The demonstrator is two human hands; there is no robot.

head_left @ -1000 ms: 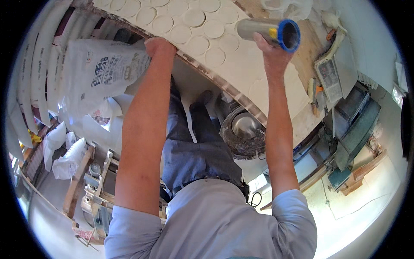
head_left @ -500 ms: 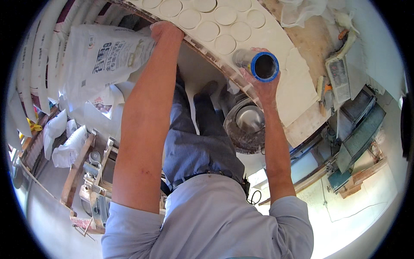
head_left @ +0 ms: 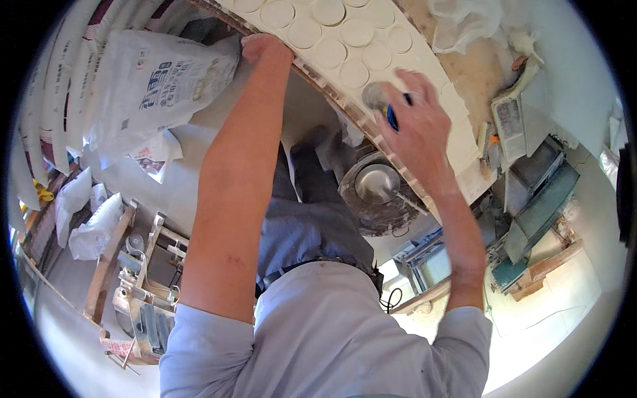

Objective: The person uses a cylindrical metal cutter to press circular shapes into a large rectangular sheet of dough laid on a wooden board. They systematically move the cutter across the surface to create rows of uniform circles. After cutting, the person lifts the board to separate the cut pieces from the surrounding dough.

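Our right hand [head_left: 419, 116], at one o'clock, no longer wraps the side of the metal tube cutter [head_left: 374, 97]; it lies spread over the top, so we seem to push on the dough sheet [head_left: 463, 136]. The cutter stands at five o'clock from the nearest dough circle [head_left: 354, 74]. Our right hand is blurry and hides most of it. Our left hand [head_left: 265, 48], at eleven, meets the table edge [head_left: 358, 119]; we cannot tell its grip.

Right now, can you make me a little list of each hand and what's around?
Left: bare left hand at the brown table edge
Right: bare right hand, blurred, over a blue-rimmed silver cylinder
Dough: flat cream dough sheet with round cuts
Below: round silver metal bowl in a dark round basin
Sack: large white plastic sack
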